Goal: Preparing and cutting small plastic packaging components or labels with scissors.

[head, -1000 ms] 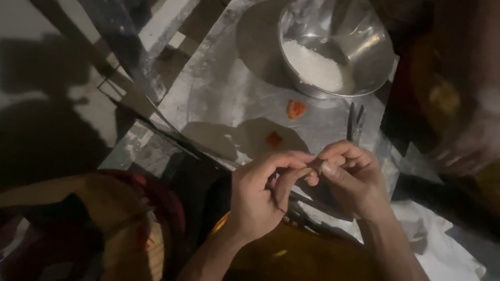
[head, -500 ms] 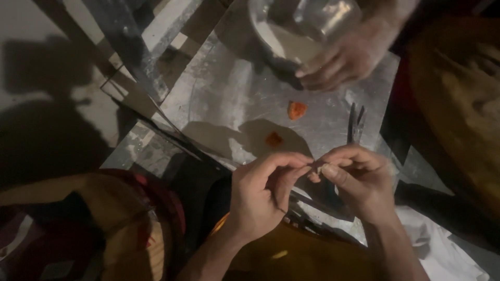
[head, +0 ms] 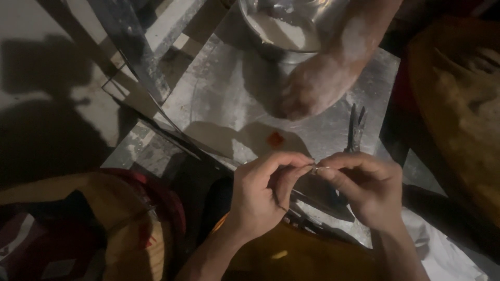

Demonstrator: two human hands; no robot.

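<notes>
My left hand (head: pixel 263 193) and my right hand (head: pixel 367 186) meet fingertip to fingertip above a grey metal work surface (head: pixel 224 99). Between the pinched fingers sits a tiny pale metallic piece (head: pixel 319 169), too small to identify. Both hands pinch it. A small orange-red bit (head: pixel 275 139) lies on the surface just beyond my left hand. Dark pliers (head: pixel 355 130) lie beyond my right hand.
Another person's dusty hand (head: pixel 312 86) reaches down from the top, in front of a metal bowl (head: pixel 284 31) holding white powder. A dark metal bar (head: pixel 133 49) slants across the upper left. Yellow and red cloth (head: pixel 104 229) lies at lower left.
The other person's hand has come down from the bowl onto the surface, covering the spot where a second orange bit lay. My hands have stayed pinched together.
</notes>
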